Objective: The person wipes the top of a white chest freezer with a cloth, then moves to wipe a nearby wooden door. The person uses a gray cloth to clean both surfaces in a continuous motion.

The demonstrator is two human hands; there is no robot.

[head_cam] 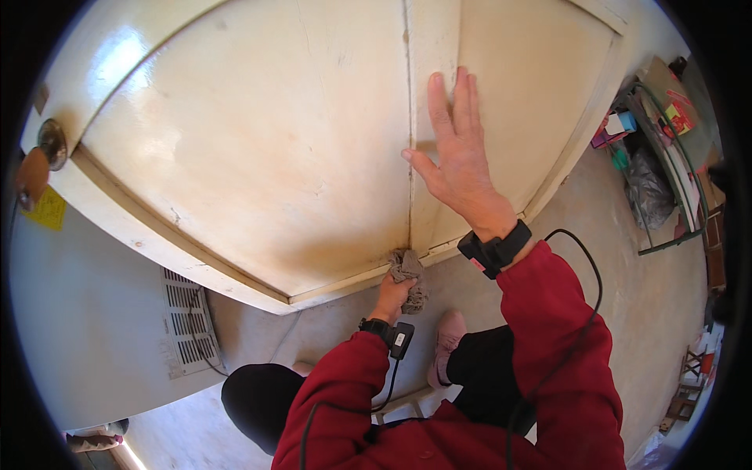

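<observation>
A cream-painted wooden door (252,135) with recessed panels fills the upper view, its bottom edge near the floor. My left hand (395,295) grips a crumpled grey-brown cloth (409,276) against the door's bottom rail, where a vertical stile meets it. Higher up, my right hand (461,153) lies palm-down on that stile, fingers spread, holding nothing. Dark smudges mark the panel to the left of the cloth. On the door's far left edge is a round metal doorknob (53,144).
A white appliance with a slotted vent (191,323) stands at left, a cable hanging beside it. At right is a green metal rack (675,241) with bags and boxes. Under me is part of a low stool (405,405). Cables run from both wristbands.
</observation>
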